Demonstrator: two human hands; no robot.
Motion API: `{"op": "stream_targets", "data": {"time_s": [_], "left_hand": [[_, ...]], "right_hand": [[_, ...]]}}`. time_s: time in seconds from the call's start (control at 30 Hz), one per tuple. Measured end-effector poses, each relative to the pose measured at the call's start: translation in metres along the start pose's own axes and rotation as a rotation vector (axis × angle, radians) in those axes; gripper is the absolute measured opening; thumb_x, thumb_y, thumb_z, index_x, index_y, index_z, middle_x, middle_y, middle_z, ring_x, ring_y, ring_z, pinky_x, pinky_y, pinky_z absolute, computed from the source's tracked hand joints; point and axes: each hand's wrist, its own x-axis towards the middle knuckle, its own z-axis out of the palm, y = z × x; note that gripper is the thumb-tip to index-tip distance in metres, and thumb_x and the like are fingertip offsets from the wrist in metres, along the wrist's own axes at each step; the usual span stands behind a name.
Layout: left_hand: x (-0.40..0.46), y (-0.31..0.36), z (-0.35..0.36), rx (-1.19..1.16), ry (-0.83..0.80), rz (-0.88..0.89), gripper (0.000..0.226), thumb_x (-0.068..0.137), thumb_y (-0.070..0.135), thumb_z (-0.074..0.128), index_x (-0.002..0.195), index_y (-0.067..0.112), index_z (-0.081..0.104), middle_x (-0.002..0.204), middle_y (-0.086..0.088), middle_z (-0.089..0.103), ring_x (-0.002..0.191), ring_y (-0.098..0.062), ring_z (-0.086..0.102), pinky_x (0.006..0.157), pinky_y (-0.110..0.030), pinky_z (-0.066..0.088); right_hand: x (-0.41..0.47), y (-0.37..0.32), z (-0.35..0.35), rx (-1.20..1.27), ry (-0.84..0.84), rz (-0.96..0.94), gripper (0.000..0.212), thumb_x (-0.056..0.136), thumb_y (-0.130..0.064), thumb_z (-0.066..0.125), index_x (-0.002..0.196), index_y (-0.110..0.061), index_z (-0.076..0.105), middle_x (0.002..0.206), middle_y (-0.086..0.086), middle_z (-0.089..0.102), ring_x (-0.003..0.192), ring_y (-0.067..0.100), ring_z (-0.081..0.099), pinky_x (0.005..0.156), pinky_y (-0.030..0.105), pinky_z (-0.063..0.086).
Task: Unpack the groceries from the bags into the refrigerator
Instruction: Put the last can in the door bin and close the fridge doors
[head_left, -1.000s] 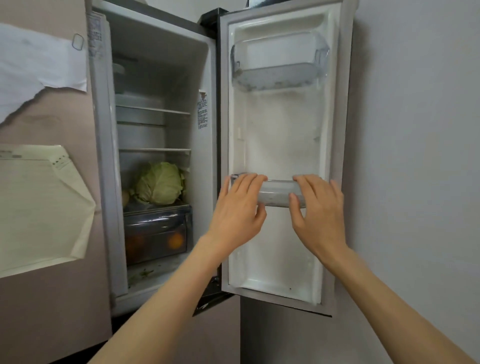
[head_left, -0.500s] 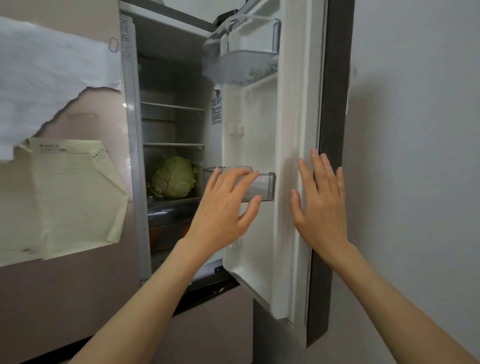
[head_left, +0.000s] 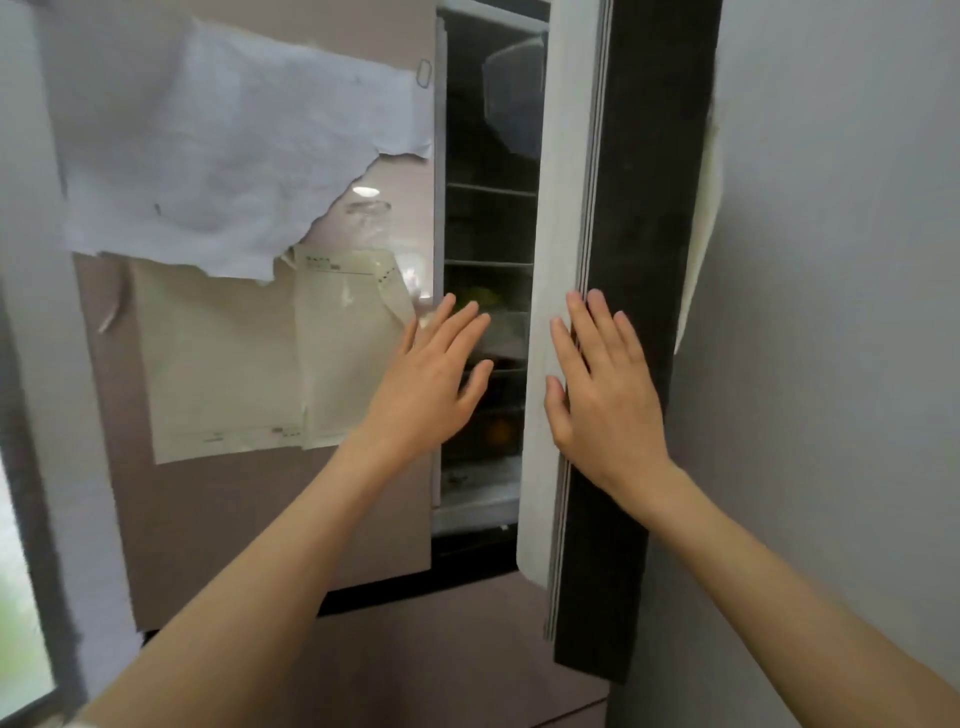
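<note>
The right hand (head_left: 605, 395) is laid flat, fingers straight and spread, against the dark outer edge of the refrigerator door (head_left: 628, 218), which is seen nearly edge-on and stands only narrowly ajar. The left hand (head_left: 431, 384) is held open with straight fingers in front of the gap, and no contact with anything can be made out. Inside the refrigerator (head_left: 488, 228), wire shelves and something green behind the left fingertips are dimly seen; torn paper sheets (head_left: 228, 156) are stuck to the closed left door.
</note>
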Motion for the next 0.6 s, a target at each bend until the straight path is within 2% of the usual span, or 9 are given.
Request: {"op": "stream_targets", "data": {"time_s": [0.13, 0.23, 0.3, 0.5, 0.6], "left_hand": [[-0.013, -0.036, -0.015, 0.11, 0.013, -0.057, 0.052, 0.097, 0.035, 0.032, 0.146, 0.018, 0.023, 0.156, -0.001, 0.015, 0.144, -0.015, -0.003, 0.115, -0.04, -0.005], [-0.021, -0.061, -0.027, 0.201, 0.051, -0.076, 0.054, 0.095, 0.036, 0.027, 0.144, 0.014, 0.029, 0.155, -0.006, 0.019, 0.144, -0.022, 0.001, 0.113, -0.044, -0.004], [-0.026, -0.076, -0.035, 0.242, 0.055, -0.111, 0.051, 0.096, 0.029, 0.035, 0.144, 0.013, 0.029, 0.155, -0.007, 0.017, 0.144, -0.025, 0.001, 0.113, -0.047, -0.004], [-0.04, -0.119, -0.041, 0.385, 0.073, -0.204, 0.056, 0.093, 0.025, 0.046, 0.144, 0.013, 0.026, 0.156, -0.009, 0.011, 0.144, -0.029, -0.002, 0.112, -0.055, 0.001], [-0.044, -0.138, -0.034, 0.433, 0.051, -0.206, 0.057, 0.092, 0.029, 0.047, 0.144, 0.014, 0.028, 0.155, -0.011, 0.015, 0.144, -0.032, 0.002, 0.11, -0.061, 0.004]], "right_hand": [[0.021, -0.032, 0.02, 0.012, -0.039, -0.111, 0.048, 0.092, -0.023, 0.04, 0.136, -0.004, 0.044, 0.145, 0.016, 0.039, 0.138, 0.028, 0.032, 0.115, 0.042, 0.018], [0.035, -0.047, 0.032, 0.002, -0.024, -0.143, 0.051, 0.089, -0.021, 0.052, 0.136, -0.004, 0.043, 0.147, 0.016, 0.036, 0.14, 0.029, 0.027, 0.116, 0.048, 0.017], [0.043, -0.049, 0.04, 0.001, -0.005, -0.118, 0.054, 0.088, -0.02, 0.052, 0.139, -0.005, 0.04, 0.15, 0.016, 0.032, 0.141, 0.03, 0.023, 0.115, 0.052, 0.015], [0.06, -0.049, 0.077, 0.112, 0.001, 0.08, 0.059, 0.09, -0.025, 0.031, 0.144, -0.002, 0.025, 0.152, 0.016, 0.025, 0.141, 0.032, 0.022, 0.113, 0.053, 0.015], [0.065, -0.056, 0.101, 0.31, -0.013, 0.18, 0.06, 0.095, -0.029, 0.023, 0.148, -0.008, 0.005, 0.156, 0.007, 0.003, 0.145, 0.025, 0.003, 0.117, 0.043, 0.001]]}}
